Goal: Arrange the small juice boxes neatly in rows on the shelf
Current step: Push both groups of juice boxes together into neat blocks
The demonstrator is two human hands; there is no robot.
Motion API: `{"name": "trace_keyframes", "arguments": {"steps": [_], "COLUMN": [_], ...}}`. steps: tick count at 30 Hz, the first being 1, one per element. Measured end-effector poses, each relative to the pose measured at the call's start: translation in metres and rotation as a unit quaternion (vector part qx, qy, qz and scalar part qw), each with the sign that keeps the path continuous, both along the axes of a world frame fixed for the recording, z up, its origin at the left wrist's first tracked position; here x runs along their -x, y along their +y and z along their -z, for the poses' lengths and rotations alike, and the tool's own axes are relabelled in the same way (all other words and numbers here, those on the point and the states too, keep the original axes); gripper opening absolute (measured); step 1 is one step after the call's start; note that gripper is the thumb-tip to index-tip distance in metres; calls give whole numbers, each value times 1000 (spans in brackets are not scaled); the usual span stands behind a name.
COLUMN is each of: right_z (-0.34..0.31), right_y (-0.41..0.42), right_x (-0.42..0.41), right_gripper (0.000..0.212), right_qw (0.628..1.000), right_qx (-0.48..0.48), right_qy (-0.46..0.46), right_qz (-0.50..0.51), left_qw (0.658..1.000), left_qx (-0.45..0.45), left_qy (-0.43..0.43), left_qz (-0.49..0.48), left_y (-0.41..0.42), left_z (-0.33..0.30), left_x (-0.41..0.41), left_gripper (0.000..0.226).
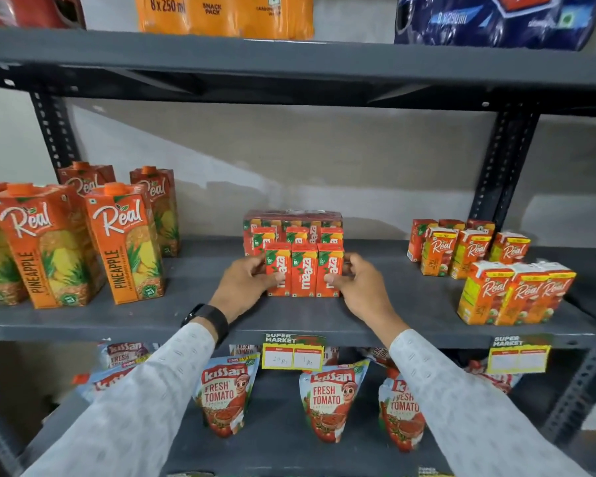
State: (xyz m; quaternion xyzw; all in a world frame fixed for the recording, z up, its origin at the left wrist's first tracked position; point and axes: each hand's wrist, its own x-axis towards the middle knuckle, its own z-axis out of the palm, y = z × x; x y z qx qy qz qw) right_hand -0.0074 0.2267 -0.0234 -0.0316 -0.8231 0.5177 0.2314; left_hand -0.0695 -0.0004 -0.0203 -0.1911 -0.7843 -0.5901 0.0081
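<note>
Hands [303, 287] flanking upright juice boxes [304, 270]

Glossy juice boxes [304, 270] (matt shelf [200, 284])

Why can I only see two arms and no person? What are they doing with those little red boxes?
The camera sits on the person's head and looks down, so you see what they see: just their arms. The left hand and the right hand press from each side on a front row of three small Maaza juice boxes, squeezing them straight on the grey shelf. More Maaza boxes stand behind them. On the left are tall Real pineapple cartons, on the right small Real juice boxes. On the shelf below are Kissan tomato pouches.
</note>
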Motion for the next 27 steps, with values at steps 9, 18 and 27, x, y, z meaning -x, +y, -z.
{"name": "trace_keyframes", "arguments": {"steps": [9, 18, 27], "right_z": [3, 1, -2], "right_y": [-7, -15, -22], "right_x": [-35, -59, -68], "right_gripper": [38, 34, 38], "right_qw": [1000, 999, 998], "right_qx": [-26, -40, -58], "right_qy": [4, 8, -8], "right_qz": [-14, -11, 7], "left_qw": [999, 998, 997], "left_qx": [43, 40, 57], "left_qy": [21, 40, 34], "left_qz": [-7, -13, -26], "left_y": [-14, -22, -22], "left_z": [3, 3, -2], "left_x": [-31, -57, -66], "left_gripper": [36, 32, 27]}}
